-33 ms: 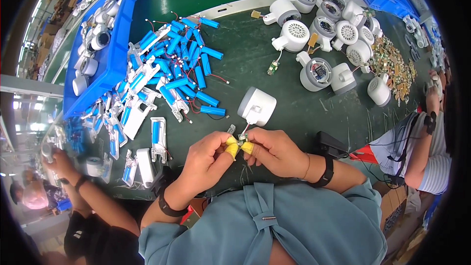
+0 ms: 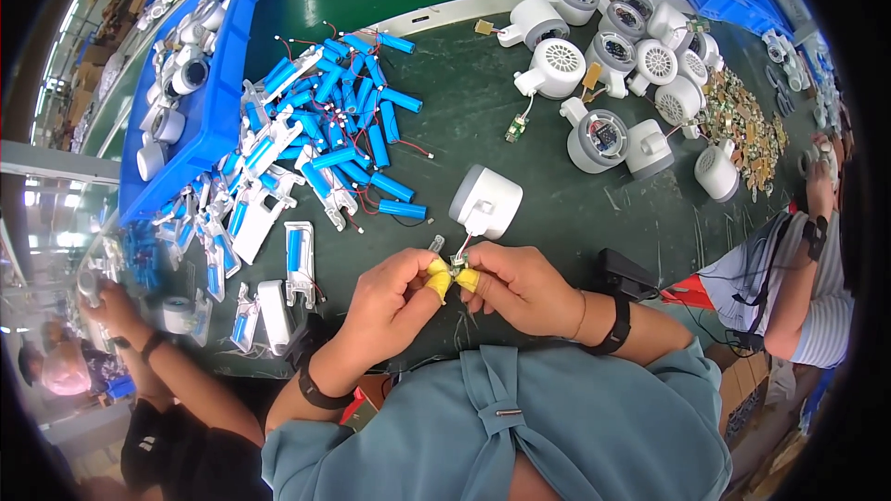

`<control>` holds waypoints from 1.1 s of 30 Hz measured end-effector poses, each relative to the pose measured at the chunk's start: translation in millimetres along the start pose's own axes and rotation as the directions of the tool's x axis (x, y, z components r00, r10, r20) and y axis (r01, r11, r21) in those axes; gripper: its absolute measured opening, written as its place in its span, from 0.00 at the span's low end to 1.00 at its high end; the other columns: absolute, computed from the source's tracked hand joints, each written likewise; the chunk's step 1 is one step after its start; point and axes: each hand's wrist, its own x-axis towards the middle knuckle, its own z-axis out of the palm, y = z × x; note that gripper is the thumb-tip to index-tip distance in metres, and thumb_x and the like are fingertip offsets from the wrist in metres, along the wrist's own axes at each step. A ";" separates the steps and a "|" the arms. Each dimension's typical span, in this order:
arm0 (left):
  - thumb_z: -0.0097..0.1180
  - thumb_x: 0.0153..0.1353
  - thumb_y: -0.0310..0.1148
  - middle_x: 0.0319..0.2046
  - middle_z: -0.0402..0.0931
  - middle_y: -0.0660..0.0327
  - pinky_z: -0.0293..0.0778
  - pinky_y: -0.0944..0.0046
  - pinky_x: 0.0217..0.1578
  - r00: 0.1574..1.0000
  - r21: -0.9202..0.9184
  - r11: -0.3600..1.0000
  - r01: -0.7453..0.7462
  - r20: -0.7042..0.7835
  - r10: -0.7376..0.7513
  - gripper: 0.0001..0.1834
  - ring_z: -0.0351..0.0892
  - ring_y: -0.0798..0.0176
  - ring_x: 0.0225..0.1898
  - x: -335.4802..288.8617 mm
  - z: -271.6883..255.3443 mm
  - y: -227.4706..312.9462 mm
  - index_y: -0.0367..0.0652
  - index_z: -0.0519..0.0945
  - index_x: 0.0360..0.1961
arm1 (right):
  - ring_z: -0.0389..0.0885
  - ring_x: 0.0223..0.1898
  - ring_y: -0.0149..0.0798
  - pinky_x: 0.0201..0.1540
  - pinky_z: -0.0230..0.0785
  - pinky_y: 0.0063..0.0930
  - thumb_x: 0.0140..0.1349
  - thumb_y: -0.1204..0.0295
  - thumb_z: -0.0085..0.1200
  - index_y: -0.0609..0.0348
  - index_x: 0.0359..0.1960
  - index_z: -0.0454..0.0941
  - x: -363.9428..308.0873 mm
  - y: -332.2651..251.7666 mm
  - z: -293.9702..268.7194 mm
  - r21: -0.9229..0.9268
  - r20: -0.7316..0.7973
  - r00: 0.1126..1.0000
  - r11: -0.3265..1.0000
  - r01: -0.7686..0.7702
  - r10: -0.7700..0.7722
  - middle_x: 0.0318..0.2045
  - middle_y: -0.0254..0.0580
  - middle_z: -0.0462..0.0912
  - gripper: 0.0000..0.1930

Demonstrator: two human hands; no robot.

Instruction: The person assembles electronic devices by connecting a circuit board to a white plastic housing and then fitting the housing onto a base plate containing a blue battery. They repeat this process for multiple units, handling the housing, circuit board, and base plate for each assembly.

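Circuit board (image 2: pixel 458 261) mostly hidden, fingers (image 2: pixel 469 280) (yellow-wrapped) covering it

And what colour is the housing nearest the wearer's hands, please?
The housing is white with a grey rim, best seen in head view.

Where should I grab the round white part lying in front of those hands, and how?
Probably around its body, coming from the right: the round white part lies on its side, grey rim facing left. A wire runs from its near side toward the left hand and right hand, so avoid tugging there.
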 end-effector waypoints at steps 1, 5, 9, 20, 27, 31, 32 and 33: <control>0.56 0.59 0.21 0.32 0.76 0.59 0.73 0.69 0.28 1.000 -0.001 1.000 0.001 -0.002 -0.001 0.10 0.77 0.70 0.28 1.2 -2.2 -1.0 0.35 0.76 0.43 | 0.83 0.31 0.26 0.32 0.77 0.20 0.73 0.76 0.42 0.63 0.45 0.72 -0.1 0.9 0.3 -0.001 0.002 1.000 1.000 -0.001 0.001 0.33 0.37 0.82 0.07; 0.54 0.61 0.20 0.29 0.76 0.66 0.68 0.73 0.28 0.961 -0.059 0.976 0.209 0.198 -0.194 0.08 0.71 0.77 0.27 11.2 -16.5 3.0 0.35 0.77 0.43 | 0.84 0.31 0.29 0.33 0.77 0.23 0.71 0.78 0.44 0.64 0.46 0.72 -0.7 3.5 1.8 -0.096 0.006 0.998 0.994 0.059 -0.059 0.32 0.39 0.82 0.07; 0.54 0.61 0.20 0.26 0.76 0.67 0.68 0.74 0.27 0.984 0.129 0.990 0.057 0.159 -0.078 0.06 0.71 0.77 0.25 13.6 -11.5 4.0 0.34 0.78 0.40 | 0.85 0.30 0.36 0.33 0.77 0.27 0.68 0.80 0.46 0.65 0.46 0.73 -2.2 8.7 4.7 -0.305 -0.044 0.989 0.945 0.122 -0.142 0.32 0.43 0.82 0.07; 0.54 0.64 0.19 0.32 0.79 0.66 0.70 0.76 0.27 0.949 -0.451 0.874 0.180 -0.154 -0.274 0.09 0.73 0.80 0.27 -5.4 39.4 5.6 0.32 0.80 0.45 | 0.85 0.28 0.41 0.30 0.77 0.30 0.66 0.81 0.50 0.67 0.45 0.73 -2.8 17.0 17.2 -0.532 -0.286 0.897 0.835 0.142 -0.336 0.31 0.47 0.82 0.07; 0.55 0.61 0.18 0.31 0.80 0.64 0.73 0.73 0.28 0.969 -0.216 0.976 0.028 -0.234 -0.080 0.10 0.77 0.75 0.28 -4.3 45.0 -1.5 0.33 0.79 0.44 | 0.85 0.30 0.46 0.32 0.78 0.34 0.64 0.82 0.51 0.68 0.46 0.73 -3.5 14.8 16.6 -0.504 -0.300 0.904 0.855 0.120 -0.304 0.32 0.50 0.82 0.09; 0.53 0.62 0.17 0.38 0.79 0.60 0.74 0.74 0.30 0.985 -0.180 0.982 0.050 -0.151 -0.078 0.13 0.78 0.74 0.30 3.5 36.2 -10.9 0.33 0.78 0.48 | 0.84 0.32 0.51 0.34 0.78 0.37 0.63 0.82 0.52 0.67 0.46 0.73 -1.1 10.3 15.9 -0.521 -0.323 0.891 0.846 0.116 -0.321 0.32 0.50 0.82 0.10; 0.56 0.59 0.18 0.34 0.79 0.62 0.74 0.73 0.28 0.980 -0.233 0.972 0.026 -0.188 -0.072 0.14 0.78 0.74 0.28 5.9 35.0 -14.1 0.33 0.78 0.47 | 0.84 0.33 0.53 0.35 0.77 0.37 0.63 0.81 0.52 0.67 0.46 0.73 -0.5 7.8 17.4 -0.442 -0.320 0.893 0.883 0.156 -0.317 0.33 0.51 0.81 0.10; 0.60 0.58 0.19 0.33 0.77 0.63 0.73 0.73 0.26 0.978 -0.291 0.957 0.007 -0.198 -0.068 0.15 0.76 0.76 0.27 8.8 33.1 -15.6 0.34 0.79 0.48 | 0.83 0.34 0.54 0.36 0.77 0.38 0.63 0.81 0.52 0.66 0.47 0.73 0.0 6.3 17.9 -0.359 -0.317 0.895 0.913 0.194 -0.315 0.34 0.52 0.81 0.11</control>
